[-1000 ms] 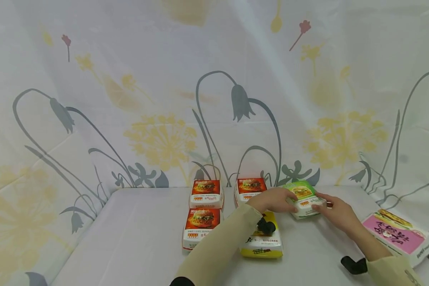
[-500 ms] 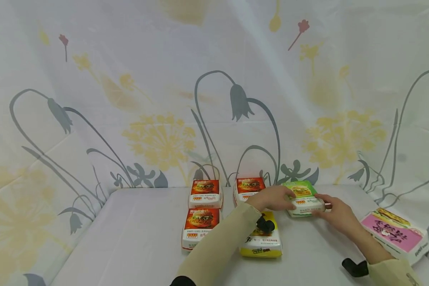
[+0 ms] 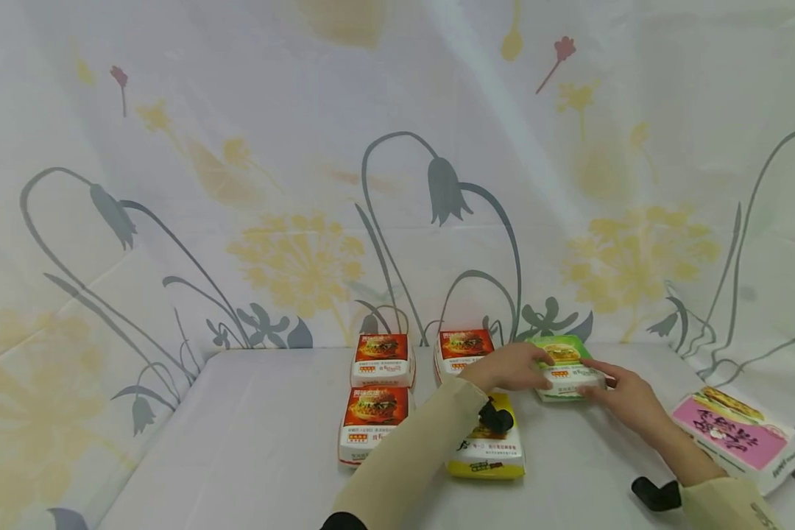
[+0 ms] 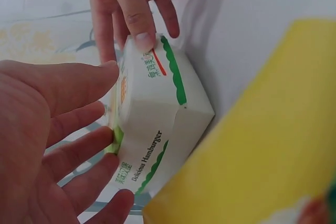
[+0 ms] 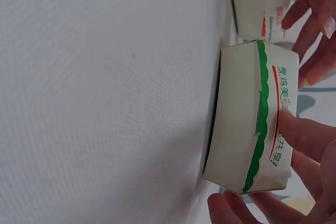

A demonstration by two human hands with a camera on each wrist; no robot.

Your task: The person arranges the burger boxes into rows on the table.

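A white and green cardboard burger box (image 3: 567, 353) lies on the white table at the back right, its burger picture facing up. My right hand (image 3: 629, 401) grips its right end. In the right wrist view, the thumb presses the box's front (image 5: 239, 114) while the other fingers (image 5: 273, 208) reach round the end. On the opposite side, my left hand (image 3: 513, 368) touches the box with nearly straight fingers; the left wrist view shows those fingertips (image 4: 107, 161) along its upper edge.
Two red burger boxes (image 3: 380, 359) (image 3: 374, 427) stand in a column left of centre. Another red box (image 3: 465, 346) and a yellow box (image 3: 486, 468) are partly behind the left arm. A pink-topped box (image 3: 732, 434) lies at far right. A flower-printed curtain (image 3: 397, 88) hangs behind.
The green burger box has turned squarer to the back edge and shifted slightly back. Both hands have stayed at its sides, and the other boxes have kept their places.
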